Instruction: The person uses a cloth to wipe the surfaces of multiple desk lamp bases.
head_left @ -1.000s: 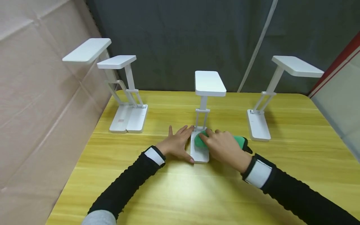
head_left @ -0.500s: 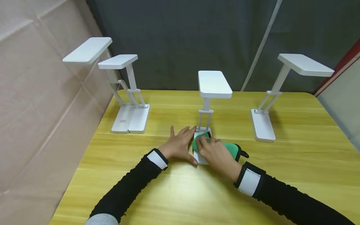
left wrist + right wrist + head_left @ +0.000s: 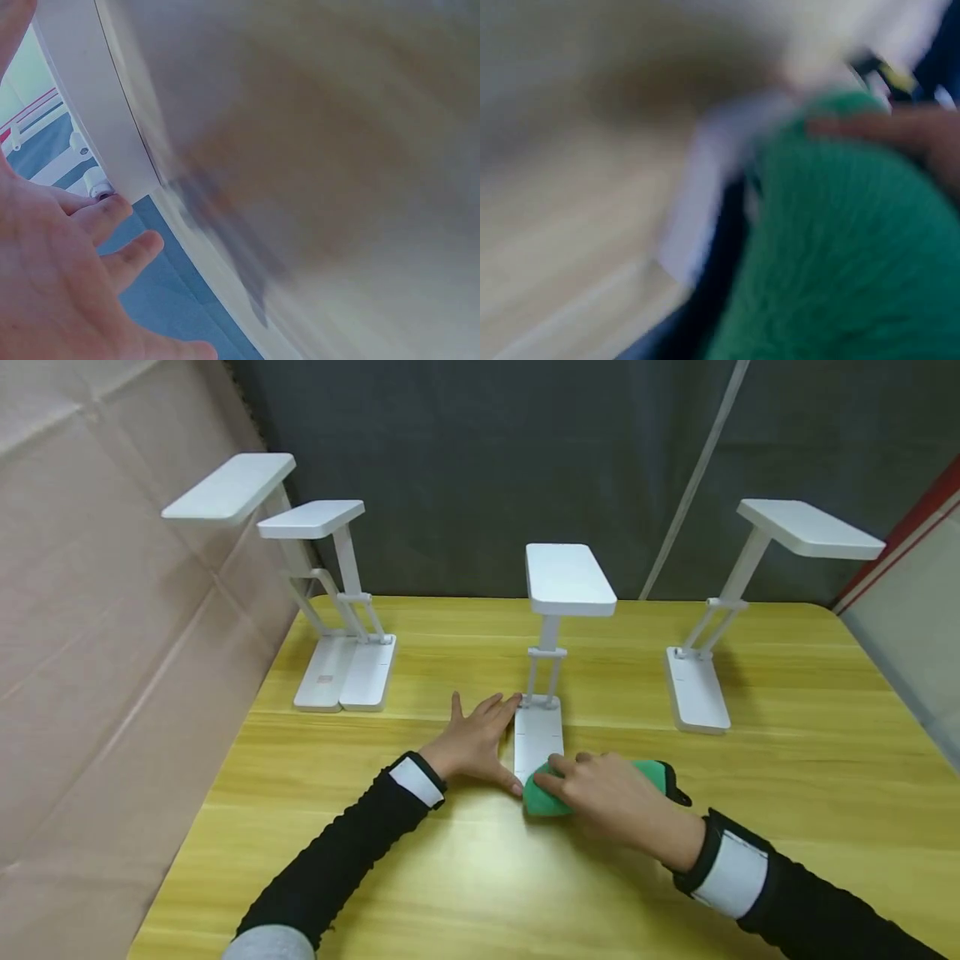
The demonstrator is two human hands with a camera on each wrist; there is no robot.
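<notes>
A white folding desk lamp [image 3: 570, 583] stands mid-table, its flat head raised on a jointed stem. My left hand [image 3: 474, 750] has its fingers spread, with forefinger and thumb touching the left side of the lamp's base [image 3: 537, 731]. In the left wrist view, that hand's fingertips [image 3: 146, 244] lie near the base's stem end. My right hand [image 3: 611, 795] holds a green cloth [image 3: 544, 798] with black trim, pressing it over the near end of the base. Fluffy green cloth [image 3: 847, 232] fills much of the blurred right wrist view; most of the right fingers are hidden there.
Two similar white lamps [image 3: 313, 520] stand side by side at the back left, bases together. Another white lamp [image 3: 810, 531] is at the right. Behind the wooden table [image 3: 420, 877] hangs a dark curtain [image 3: 450, 477]; a pale cloth wall [image 3: 112, 652] borders the left.
My right hand has slid the green cloth from the stem end of the base toward its near end, uncovering the upper part. The left hand stays at the base's side.
</notes>
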